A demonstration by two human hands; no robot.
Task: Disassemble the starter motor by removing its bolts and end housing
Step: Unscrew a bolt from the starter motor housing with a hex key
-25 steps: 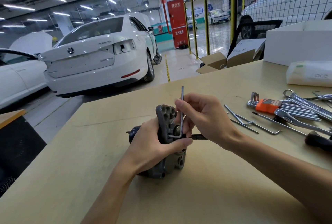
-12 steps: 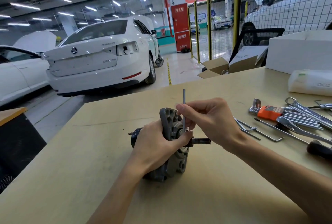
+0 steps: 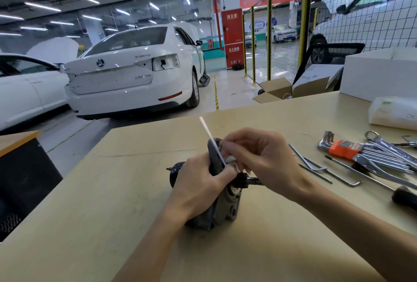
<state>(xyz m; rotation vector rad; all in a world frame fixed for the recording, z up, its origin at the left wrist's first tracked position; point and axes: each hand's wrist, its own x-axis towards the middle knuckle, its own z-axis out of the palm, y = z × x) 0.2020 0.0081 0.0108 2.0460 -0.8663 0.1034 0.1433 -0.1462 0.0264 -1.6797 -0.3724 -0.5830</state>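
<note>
The starter motor (image 3: 225, 205) stands on the wooden table (image 3: 112, 202), its grey end housing facing right and a dark shaft sticking out to the right. My left hand (image 3: 198, 184) grips the housing from the left, thumb over its face. My right hand (image 3: 259, 157) pinches a thin hex key (image 3: 211, 138) at the top of the housing. The key's long arm leans up and to the left. Its tip and the bolt are hidden behind my fingers.
Loose hex keys (image 3: 316, 166) lie just right of my right hand. Further right are an orange-holdered hex key set (image 3: 343, 147), several wrenches (image 3: 388, 148) and a black handle (image 3: 404, 194). A white bag (image 3: 392, 112) and white box (image 3: 379, 71) stand at the back right.
The hex key's long arm has swung from upright to leaning left as my right hand turned it. My left hand keeps its hold on the motor. The camera moved closer.
</note>
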